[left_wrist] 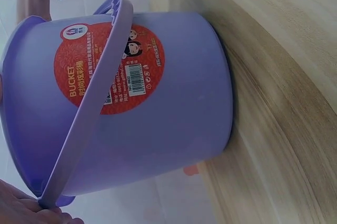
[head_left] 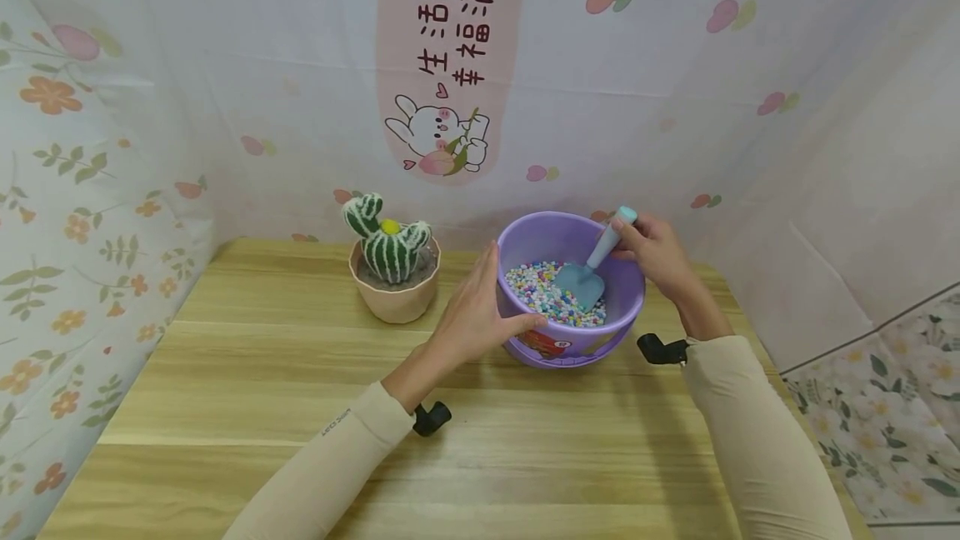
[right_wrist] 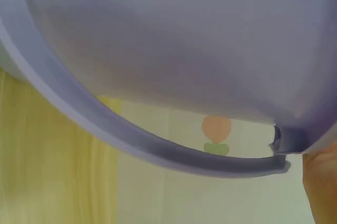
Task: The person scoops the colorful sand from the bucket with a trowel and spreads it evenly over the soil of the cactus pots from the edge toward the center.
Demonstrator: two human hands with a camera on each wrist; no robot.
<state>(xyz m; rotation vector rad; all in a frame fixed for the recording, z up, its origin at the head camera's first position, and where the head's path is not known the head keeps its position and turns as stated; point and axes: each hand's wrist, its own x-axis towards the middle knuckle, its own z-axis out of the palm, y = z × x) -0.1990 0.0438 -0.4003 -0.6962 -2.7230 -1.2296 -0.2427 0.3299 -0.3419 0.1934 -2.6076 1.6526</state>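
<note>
A purple bucket [head_left: 633, 298] with a red round label [left_wrist: 110, 69] stands on the table, holding many small multicoloured beads [head_left: 542, 288]. My left hand [head_left: 472, 315] grips its left side, the thumb lying over the front rim and the fingers along the outer wall. Above the right rim, my right hand [head_left: 660, 257] pinches the pale blue handle of a scoop [head_left: 603, 247]. The scoop slants down into the bucket, its blade among the beads. The bucket's own carrying handle [left_wrist: 79, 119] hangs down at the front. In the right wrist view, the bucket wall hides the scoop.
Left of the bucket stands a knitted cactus [head_left: 390, 257] in a pale pink pot [head_left: 397, 302]. The wooden table [head_left: 300, 407] meets a printed cloth [head_left: 300, 107] hung behind it. More cloth hangs at both sides.
</note>
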